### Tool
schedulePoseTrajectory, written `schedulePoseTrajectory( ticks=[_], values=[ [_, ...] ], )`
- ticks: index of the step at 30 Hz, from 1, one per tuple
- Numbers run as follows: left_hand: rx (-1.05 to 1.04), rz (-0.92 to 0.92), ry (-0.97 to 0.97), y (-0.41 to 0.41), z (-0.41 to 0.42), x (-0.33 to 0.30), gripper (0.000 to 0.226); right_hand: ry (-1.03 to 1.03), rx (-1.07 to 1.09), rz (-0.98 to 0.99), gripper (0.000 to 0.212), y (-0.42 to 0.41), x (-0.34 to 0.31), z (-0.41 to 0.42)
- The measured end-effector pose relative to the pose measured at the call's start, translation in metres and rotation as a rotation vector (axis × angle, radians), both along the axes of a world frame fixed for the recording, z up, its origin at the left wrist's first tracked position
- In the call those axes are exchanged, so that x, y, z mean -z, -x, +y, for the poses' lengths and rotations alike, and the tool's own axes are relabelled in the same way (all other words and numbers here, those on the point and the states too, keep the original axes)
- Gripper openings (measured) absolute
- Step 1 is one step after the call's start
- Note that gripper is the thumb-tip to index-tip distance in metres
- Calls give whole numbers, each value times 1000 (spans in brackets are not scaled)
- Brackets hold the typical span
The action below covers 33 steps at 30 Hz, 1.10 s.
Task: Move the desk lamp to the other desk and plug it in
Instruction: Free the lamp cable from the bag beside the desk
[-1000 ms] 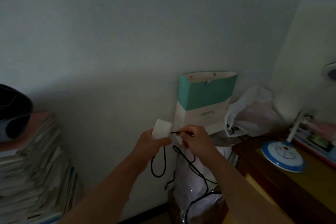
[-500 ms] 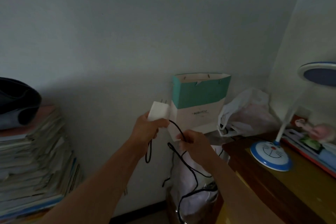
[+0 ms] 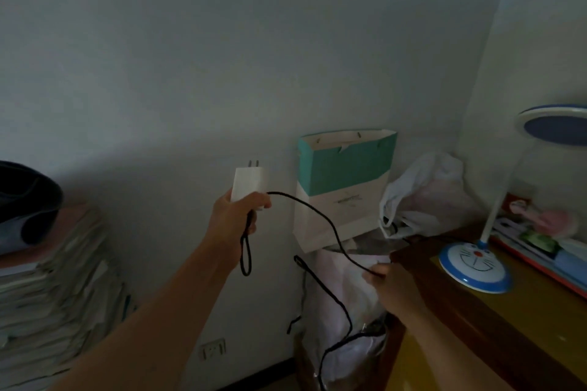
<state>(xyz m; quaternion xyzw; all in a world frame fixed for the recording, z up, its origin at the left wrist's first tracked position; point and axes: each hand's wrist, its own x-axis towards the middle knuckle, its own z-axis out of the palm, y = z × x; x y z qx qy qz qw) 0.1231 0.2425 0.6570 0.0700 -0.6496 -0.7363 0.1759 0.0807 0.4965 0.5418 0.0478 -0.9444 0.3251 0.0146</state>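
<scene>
— Two prongs up top, pointing away from the left hand (image 3: pixel 236 219); fingers wrapped round the lower half of the white adapter (image 3: pixel 249 182). Curled shut on it, firm enough.

— And the right hand (image 3: pixel 392 282)?

— Pinching the black cord (image 3: pixel 320 219) between thumb and fingertips (image 3: pixel 371 276), well off to the right of the adapter and lower. Slack arc between the two grips, plus a loop dangling under the left palm.

— Where is the desk lamp (image 3: pixel 476 267) itself?

— Already standing on the wooden desk (image 3: pixel 476 327), just right of the pinching fingers. Wall socket (image 3: pixel 213 349) far below the left fingers, down near the skirting.

— So: pay out cord, then go down?

— Probably. Best to let line slide through the right pinch rather than tug, otherwise risk of dragging the light base toward the desk edge. Then turn the wrist so the prongs face the wall, line up with the slots, push straight in.

— Snags?

— Paper bag (image 3: pixel 346 181) and plastic bags (image 3: pixel 422 194) behind the cord's run; worth keeping the slack clear of those.
</scene>
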Motion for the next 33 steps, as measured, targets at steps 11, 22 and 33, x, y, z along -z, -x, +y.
schedulePoseTrajectory(
  ticks=[11, 22, 33],
  values=[
    [228, -122, -138, 59, 55, 38, 11, 217, 194, 49, 29, 27, -36, 37],
    [435, -164, -157, 118, 145, 48, 29, 389, 204, 75, 25, 62, -66, 69],
    [418, -156, -97, 164, 205, 39, 25, 430, 150, 177, 23, 111, -89, 113]
  ],
)
